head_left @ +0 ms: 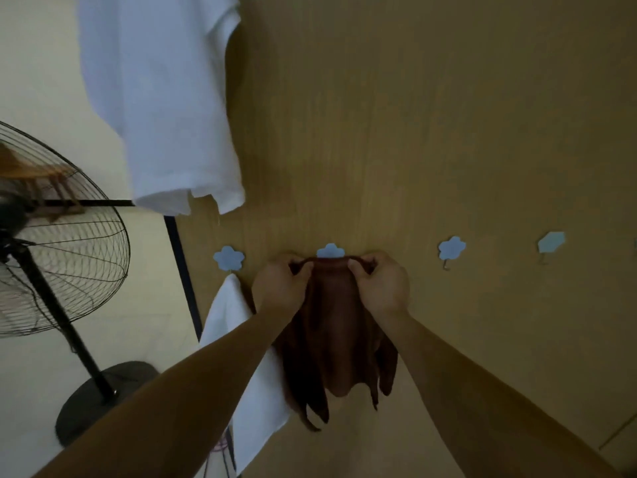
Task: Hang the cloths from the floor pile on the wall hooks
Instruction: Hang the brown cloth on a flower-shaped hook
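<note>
Against the wooden wall (431,132), the brown cloth (331,332) is hanging with its long axis vertical, top edge stretching level under the second flower hook (330,250). The left hand (281,288) and right hand (381,286) are each pinching that edge in a closed grip.

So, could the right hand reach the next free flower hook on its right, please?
Probably yes: the free flower hook is bare with open wall between, but the right hand is pinching the brown cloth.
</note>
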Demonstrator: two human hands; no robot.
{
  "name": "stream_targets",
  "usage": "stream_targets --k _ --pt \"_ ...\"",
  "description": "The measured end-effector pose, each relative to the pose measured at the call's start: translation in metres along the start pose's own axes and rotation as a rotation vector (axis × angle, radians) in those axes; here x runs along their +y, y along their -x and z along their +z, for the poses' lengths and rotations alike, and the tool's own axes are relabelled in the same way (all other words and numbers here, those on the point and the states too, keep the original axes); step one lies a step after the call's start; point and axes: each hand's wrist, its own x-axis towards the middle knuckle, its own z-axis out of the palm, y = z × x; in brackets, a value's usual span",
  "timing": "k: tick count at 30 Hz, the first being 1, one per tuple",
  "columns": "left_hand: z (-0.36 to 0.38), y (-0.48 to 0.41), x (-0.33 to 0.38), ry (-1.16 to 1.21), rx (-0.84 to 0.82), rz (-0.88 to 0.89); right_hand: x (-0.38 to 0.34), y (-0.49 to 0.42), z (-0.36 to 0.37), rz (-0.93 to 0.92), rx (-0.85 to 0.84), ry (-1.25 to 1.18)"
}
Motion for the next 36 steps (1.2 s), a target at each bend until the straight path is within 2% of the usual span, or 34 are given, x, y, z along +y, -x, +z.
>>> stream_targets --k 3,9,11,13,14,16,17,19,21,22,24,27,31,33,36 --pt "0.01 0.011 -0.014 -0.023 -0.045 -0.137 0.009 0.005 0.011 0.043 -0.045 0.006" --pt "0.034 0.019 -0.013 0.316 -0.107 -0.42 0.015 0.015 0.025 0.267 -0.125 -0.225" --pt "0.038 0.018 -0.013 0.462 -0.208 -0.589 0.011 0.018 0.024 0.212 -0.132 -0.164" --pt "0.037 0.02 -0.019 0.455 -0.334 -0.679 0.011 0.019 0.019 0.118 -0.09 0.023" --pt "0.036 0.02 -0.022 0.332 -0.401 -0.641 0.014 0.021 0.019 0.053 -0.048 0.18" --pt "0.034 0.022 -0.026 0.04 -0.388 -0.493 0.02 0.027 0.02 -0.092 0.004 0.488" --pt "0.035 0.027 -0.029 -0.099 -0.354 -0.376 0.023 0.032 0.022 -0.166 0.021 0.551" --pt "0.033 0.035 -0.023 -0.378 -0.253 -0.105 0.03 0.038 0.025 -0.299 0.034 0.474" --pt "0.032 0.038 -0.015 -0.496 -0.072 0.142 0.031 0.042 0.026 -0.326 -0.085 0.243" --pt "0.032 0.039 -0.012 -0.528 -0.035 0.297 0.032 0.042 0.026 -0.312 -0.16 0.131" --pt "0.03 0.042 -0.015 -0.527 -0.108 0.49 0.032 0.046 0.026 -0.301 -0.236 0.02" --pt "0.027 0.056 -0.039 -0.491 -0.28 0.543 0.035 0.052 0.025 -0.32 -0.289 0.098" --pt "0.029 0.075 -0.059 -0.539 -0.402 0.548 0.041 0.053 0.028 -0.293 -0.307 0.179" --pt "0.028 0.072 -0.055 -0.582 -0.438 0.51 0.044 0.051 0.029 -0.26 -0.329 0.225" --pt "0.027 0.066 -0.037 -0.335 -0.368 0.334 0.052 0.049 0.03 -0.178 -0.442 0.31"
